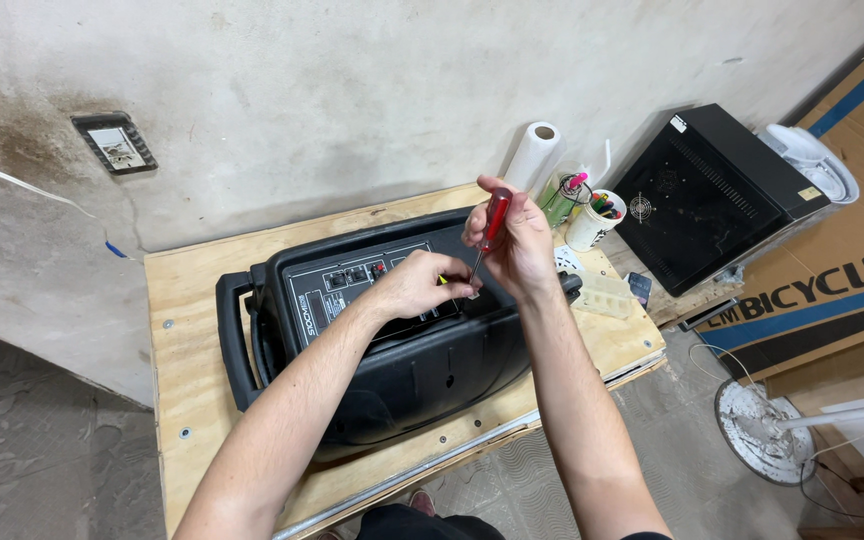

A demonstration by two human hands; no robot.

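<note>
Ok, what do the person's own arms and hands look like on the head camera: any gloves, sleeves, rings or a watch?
Both forearms are bare up to the bottom edge of the picture, with no sleeves showing. The left hand and the right hand wear no gloves. No watch, wristband or bracelet shows on either wrist, and no ring can be seen on the visible fingers. No cables or markings on the arms.

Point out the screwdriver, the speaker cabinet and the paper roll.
screwdriver [495, 220], head view, red handle.
speaker cabinet [422, 375], head view, black side wall.
paper roll [534, 155], head view, white side.
</note>
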